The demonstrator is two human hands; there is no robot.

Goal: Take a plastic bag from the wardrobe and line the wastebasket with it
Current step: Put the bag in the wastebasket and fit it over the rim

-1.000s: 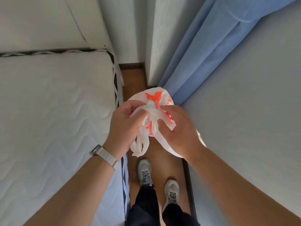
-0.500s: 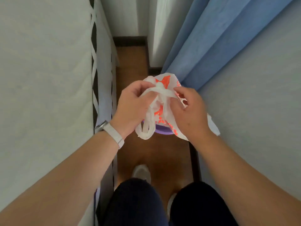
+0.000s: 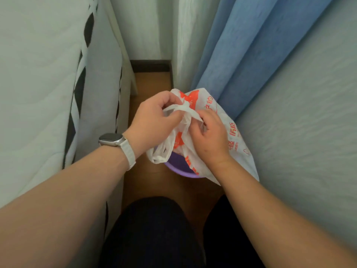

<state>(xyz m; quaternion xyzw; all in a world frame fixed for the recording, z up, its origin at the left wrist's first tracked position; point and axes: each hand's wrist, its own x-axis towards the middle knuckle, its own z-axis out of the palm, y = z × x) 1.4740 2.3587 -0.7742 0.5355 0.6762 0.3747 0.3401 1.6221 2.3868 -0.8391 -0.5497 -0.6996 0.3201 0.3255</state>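
From the head camera, looking steeply down a narrow strip of wooden floor (image 3: 152, 178) between a mattress (image 3: 38, 74) on the left and a pale wall (image 3: 299, 122) on the right, both hands meet above a purple wastebasket (image 3: 178, 167). Only the near arc of its rim shows; the rest is covered by the plastic bag (image 3: 231, 140), white with orange print, which hangs directly over the opening and is not yet inside it.

The left hand (image 3: 152, 124), a watch (image 3: 113, 140) on its wrist, is closed with fingertips pinched on the twisted white handles at the top of the bag. The right hand (image 3: 209, 136) is curled in the same way, its fingers dug into the gathered plastic just beside the left hand's grip. The two hands are close together at what looks like a knot or bunched neck, though the folds are too tangled to say whether it is really tied. Held this way, each hand can pull against the other, which suits loosening the mouth of the bag before spreading it.

Keeping the bag right over the basket means that, once opened, it need only be lowered and its edge folded over the rim. A blue curtain (image 3: 251, 55) hangs beyond the bag, close to its far corner. The person's dark-clothed knees (image 3: 154, 229) fill the bottom of the view, apparently crouched
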